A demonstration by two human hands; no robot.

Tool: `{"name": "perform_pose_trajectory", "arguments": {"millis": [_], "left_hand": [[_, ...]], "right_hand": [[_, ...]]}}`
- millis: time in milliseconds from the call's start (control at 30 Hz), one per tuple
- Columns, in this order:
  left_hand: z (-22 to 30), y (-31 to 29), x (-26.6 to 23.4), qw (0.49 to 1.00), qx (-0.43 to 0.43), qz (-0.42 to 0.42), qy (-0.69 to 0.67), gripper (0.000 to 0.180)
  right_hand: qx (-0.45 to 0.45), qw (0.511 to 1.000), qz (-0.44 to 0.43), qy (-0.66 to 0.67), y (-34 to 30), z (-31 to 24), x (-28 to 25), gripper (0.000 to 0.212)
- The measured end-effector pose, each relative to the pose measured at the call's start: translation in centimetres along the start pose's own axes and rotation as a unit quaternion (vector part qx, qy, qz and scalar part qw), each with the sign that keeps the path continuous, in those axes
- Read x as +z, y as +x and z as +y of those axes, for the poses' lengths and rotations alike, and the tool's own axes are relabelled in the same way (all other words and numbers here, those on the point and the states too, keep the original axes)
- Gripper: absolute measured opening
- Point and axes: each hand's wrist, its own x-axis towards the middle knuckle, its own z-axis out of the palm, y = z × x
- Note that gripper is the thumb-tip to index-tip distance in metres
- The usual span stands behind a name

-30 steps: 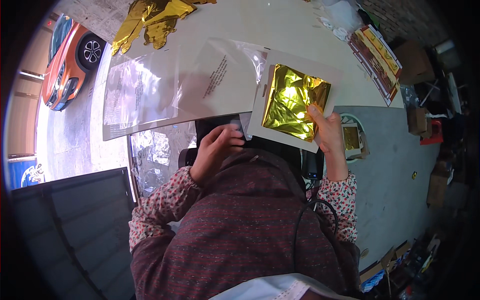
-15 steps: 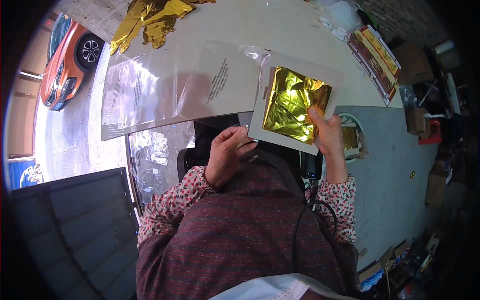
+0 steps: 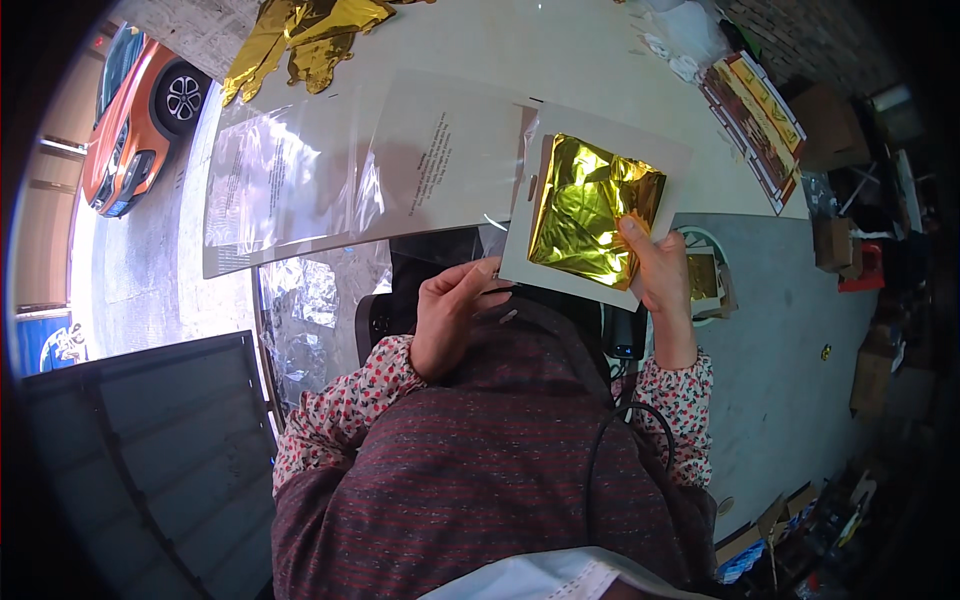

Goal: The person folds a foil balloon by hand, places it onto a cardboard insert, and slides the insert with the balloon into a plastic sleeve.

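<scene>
Your right hand [image 3: 660,270] pinches the light, crinkly gold foil [image 3: 590,210] on its stiff white card [image 3: 610,140] at 4 o'clock; your left hand [image 3: 450,315] curls empty.

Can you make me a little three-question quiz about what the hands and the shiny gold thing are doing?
1. True or false: the right hand pinches the folded gold foil against the white card.
2. What does the left hand hold? A) the gold foil B) scissors C) nothing that can be seen
3. Fill in: the big clear plastic bag lies on the ___ table.

Key: 1 true; 2 C; 3 white
</scene>
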Motion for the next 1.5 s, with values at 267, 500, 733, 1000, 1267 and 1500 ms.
{"name": "perform_pose_trajectory", "arguments": {"millis": [267, 500, 733, 1000, 1267, 1500], "left_hand": [[-0.3, -0.5, 0.5, 0.995, 0.016, 0.029, 0.09, 0.027], [-0.9, -0.3, 0.2, 0.985, 0.046, 0.02, 0.164, 0.027], [-0.5, 0.4, 0.8, 0.996, -0.017, -0.02, 0.091, 0.03], [-0.6, 1.8, 1.5, 0.995, -0.064, -0.061, -0.046, 0.032], [0.2, 2.7, 2.1, 0.988, -0.115, -0.086, -0.048, 0.035], [0.9, 2.5, 1.7, 0.985, -0.14, -0.095, -0.025, 0.044]], "right_hand": [[-0.001, 1.0, -0.004, 0.012, -0.1, 0.0, 0.0, 0.02], [-0.011, 0.999, 0.003, 0.03, -0.3, 0.0, 0.2, 0.018], [0.011, 0.999, 0.001, 0.048, 0.1, 1.1, 0.0, 0.019], [0.004, 0.998, -0.012, 0.065, -0.1, 1.6, 0.3, 0.019], [0.031, 0.997, 0.007, 0.07, -0.5, 0.7, 0.0, 0.02], [0.043, 0.997, 0.024, 0.063, -0.5, 0.4, 0.2, 0.021]]}}
